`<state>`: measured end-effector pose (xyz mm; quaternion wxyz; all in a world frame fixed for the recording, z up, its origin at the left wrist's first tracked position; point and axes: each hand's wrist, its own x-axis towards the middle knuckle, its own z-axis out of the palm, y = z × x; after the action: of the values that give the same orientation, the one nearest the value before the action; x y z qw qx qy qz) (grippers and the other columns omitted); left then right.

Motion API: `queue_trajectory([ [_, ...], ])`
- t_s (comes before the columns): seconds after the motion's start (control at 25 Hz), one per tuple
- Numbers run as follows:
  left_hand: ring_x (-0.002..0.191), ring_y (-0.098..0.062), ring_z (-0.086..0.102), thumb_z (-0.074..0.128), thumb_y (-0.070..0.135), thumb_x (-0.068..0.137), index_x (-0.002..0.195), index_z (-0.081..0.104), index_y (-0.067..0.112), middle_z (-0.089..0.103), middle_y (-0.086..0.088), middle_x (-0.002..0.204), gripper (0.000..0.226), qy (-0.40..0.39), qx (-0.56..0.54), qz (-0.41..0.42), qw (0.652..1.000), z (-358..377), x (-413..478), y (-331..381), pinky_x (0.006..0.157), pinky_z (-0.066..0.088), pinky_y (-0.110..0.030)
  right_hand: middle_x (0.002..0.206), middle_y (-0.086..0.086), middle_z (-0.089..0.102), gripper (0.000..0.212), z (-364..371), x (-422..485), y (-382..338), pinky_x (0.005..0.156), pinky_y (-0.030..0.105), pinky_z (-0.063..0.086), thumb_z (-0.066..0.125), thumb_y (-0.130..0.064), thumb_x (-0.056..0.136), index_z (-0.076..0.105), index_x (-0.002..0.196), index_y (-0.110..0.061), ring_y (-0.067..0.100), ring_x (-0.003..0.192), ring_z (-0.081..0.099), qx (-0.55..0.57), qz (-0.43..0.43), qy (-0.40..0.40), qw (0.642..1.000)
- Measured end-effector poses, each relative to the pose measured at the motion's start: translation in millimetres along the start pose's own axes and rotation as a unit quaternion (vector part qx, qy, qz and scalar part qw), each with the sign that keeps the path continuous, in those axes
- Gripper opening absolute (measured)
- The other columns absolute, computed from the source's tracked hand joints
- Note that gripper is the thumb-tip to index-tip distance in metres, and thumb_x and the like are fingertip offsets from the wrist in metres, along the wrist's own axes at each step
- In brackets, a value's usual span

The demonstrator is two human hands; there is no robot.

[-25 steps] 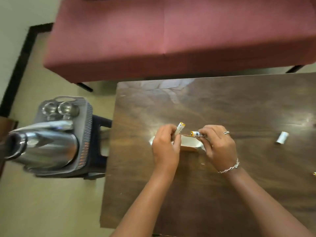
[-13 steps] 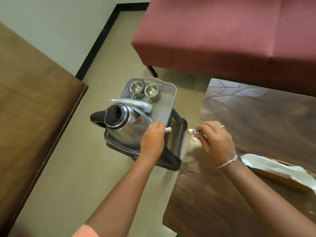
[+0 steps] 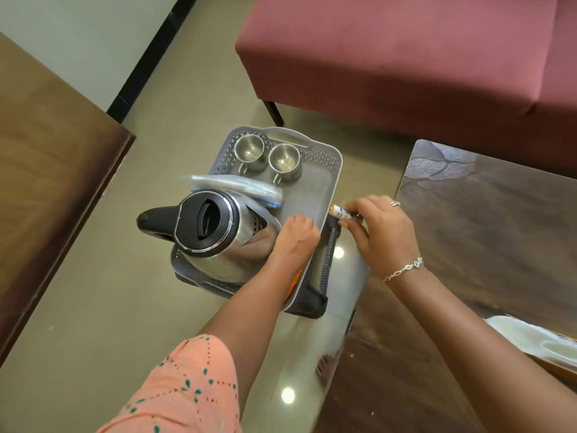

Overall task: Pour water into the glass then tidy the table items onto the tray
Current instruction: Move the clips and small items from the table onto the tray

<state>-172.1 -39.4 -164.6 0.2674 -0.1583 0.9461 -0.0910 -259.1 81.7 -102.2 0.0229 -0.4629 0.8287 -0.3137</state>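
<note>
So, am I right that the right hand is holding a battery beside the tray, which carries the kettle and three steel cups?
Not quite: the head view shows two steel cups, not three. The rest holds: the right hand holds a battery at the edge of the tray, which carries the kettle.

A glossy olive-beige floor [image 3: 103, 307] fills the middle, catching small round glints of ceiling light. At far right stands a maroon upholstered sofa [image 3: 406, 57] on dark legs. A pale wall [image 3: 78, 35] with black skirting [image 3: 150, 54] runs far left — below it, a brown wooden surface [image 3: 46, 167]. A dark wooden table [image 3: 484, 245] sits near right
</note>
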Motion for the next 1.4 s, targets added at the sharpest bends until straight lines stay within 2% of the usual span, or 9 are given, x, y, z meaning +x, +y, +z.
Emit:
queue_trajectory([
  [0.16,0.097,-0.029,0.058,0.033,0.0,0.087,0.104,0.06,0.005,0.061,-0.011,0.103,0.032,0.01,-0.005,0.01,1.0,11.5,2.0,3.5,0.082,0.042,-0.033,0.079,0.013,0.065,0.012,11.2,30.9,-4.5,0.061,0.029,0.037,0.069,-0.014,0.078,0.065,0.083,-0.004,0.033,0.076,0.058,-0.017,0.015,-0.058,0.998],
  [0.28,0.108,-0.034,0.052,0.027,0.004,0.095,0.116,0.048,-0.001,0.054,-0.018,0.118,0.03,-0.019,0.009,-0.008,1.0,7.0,-5.7,2.4,0.096,0.036,-0.043,0.091,0.012,0.065,0.016,24.3,51.0,-12.0,0.065,0.029,0.035,0.061,-0.019,0.086,0.064,0.093,-0.005,0.032,0.089,0.056,-0.047,-0.012,-0.162,0.986],
  [0.36,0.117,-0.037,0.046,0.027,0.012,0.098,0.125,0.044,-0.001,0.051,-0.018,0.125,0.034,-0.048,0.07,-0.007,0.996,4.4,-17.3,3.5,0.11,0.02,-0.056,0.094,0.011,0.064,0.016,37.8,62.8,-15.2,0.069,0.032,0.041,0.058,-0.02,0.087,0.063,0.095,-0.007,0.032,0.093,0.055,-0.07,-0.036,-0.229,0.97],
  [0.56,0.142,-0.039,0.011,0.028,0.035,0.098,0.144,0.013,-0.002,0.02,-0.019,0.152,0.061,-0.063,0.248,0.063,0.965,8.5,-52.8,10.3,0.099,-0.021,-0.057,0.1,0.018,0.065,0.016,77.1,79.5,-23.4,0.066,0.03,0.039,0.058,-0.017,0.087,0.062,0.097,-0.005,0.035,0.093,0.06,-0.181,-0.056,-0.381,0.905],
  [0.72,0.143,-0.036,0.003,0.021,0.022,0.099,0.141,0.003,-0.013,0.013,-0.025,0.152,0.057,-0.018,0.202,0.101,0.974,19.2,-77.6,6.6,0.096,-0.026,-0.046,0.107,0.02,0.062,0.017,98.6,74.7,-32.7,0.067,0.031,0.039,0.051,0.0,0.087,0.058,0.102,0.001,0.035,0.098,0.06,-0.238,-0.09,-0.454,0.854],
  [0.92,0.141,-0.037,0.019,0.018,0.01,0.095,0.136,0.02,-0.017,0.031,-0.03,0.144,0.049,0.031,0.103,0.084,0.991,30.3,-96.4,-0.4,0.1,-0.029,-0.045,0.112,0.022,0.061,0.024,116.2,71.6,-33.2,0.077,0.035,0.045,0.044,0.005,0.087,0.058,0.106,0.004,0.036,0.104,0.058,-0.23,-0.065,-0.458,0.856],
  [1.08,0.113,-0.024,0.06,0.02,0.013,0.077,0.107,0.067,0.001,0.071,-0.014,0.106,0.057,0.034,0.036,0.075,0.996,34.2,-107.1,1.9,0.114,0.004,-0.042,0.087,0.018,0.059,0.018,117.0,69.9,-32.8,0.065,0.03,0.039,0.047,0.009,0.081,0.061,0.092,0.002,0.032,0.085,0.058,-0.222,-0.069,-0.471,0.851],
  [1.16,0.113,-0.024,0.06,0.019,0.014,0.077,0.107,0.068,0.002,0.071,-0.014,0.105,0.059,0.055,0.001,0.054,0.997,33.8,-105.1,5.0,0.115,0.007,-0.042,0.067,0.01,0.046,0.014,116.7,68.8,-28.8,0.063,0.028,0.037,0.047,0.008,0.082,0.056,0.08,-0.003,0.03,0.074,0.05,-0.225,-0.066,-0.473,0.849],
  [1.4,0.111,-0.028,0.061,0.023,0.01,0.077,0.105,0.067,-0.003,0.071,-0.018,0.103,0.054,0.119,0.02,0.028,0.992,30.7,-100.8,5.4,0.113,0.001,-0.041,0.059,0.005,0.03,0.037,105.2,67.1,-21.3,0.047,0.024,0.029,0.045,0.011,0.078,0.026,0.055,-0.012,0.031,0.072,0.043,-0.219,-0.099,-0.461,0.854],
])
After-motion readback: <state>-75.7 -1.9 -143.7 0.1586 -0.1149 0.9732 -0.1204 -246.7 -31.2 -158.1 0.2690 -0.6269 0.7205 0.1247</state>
